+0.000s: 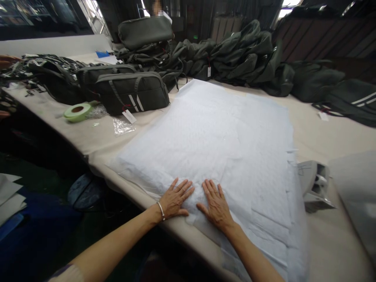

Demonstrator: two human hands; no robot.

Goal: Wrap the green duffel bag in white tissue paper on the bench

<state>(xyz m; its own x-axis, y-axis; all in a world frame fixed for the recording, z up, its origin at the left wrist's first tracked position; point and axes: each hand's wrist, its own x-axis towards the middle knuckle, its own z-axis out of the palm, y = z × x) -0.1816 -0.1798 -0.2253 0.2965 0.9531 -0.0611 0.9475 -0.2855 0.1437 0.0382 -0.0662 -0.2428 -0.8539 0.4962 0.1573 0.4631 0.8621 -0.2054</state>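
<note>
A large stack of thin white sheets (211, 133), paper-like and slightly wrinkled, lies on the cloth-covered table (331, 133). Near its front edge my left hand (175, 199) rests flat on it, fingers stretched out, with a bracelet at the wrist. Just to the right, my right hand (216, 205) lies palm down on the same sheets with its fingers extended. Neither hand grips anything. At the front right, the sheets hang over the table's edge, and their right side shows uneven, layered edges.
Dark green bags (133, 92) with white stripes and tags stand at the back left. More bags (246, 55) are heaped behind. A tape roll (78, 111) and clear plastic (122, 126) lie left. A tape dispenser (315, 182) sits right. A person (158, 9) is at the back.
</note>
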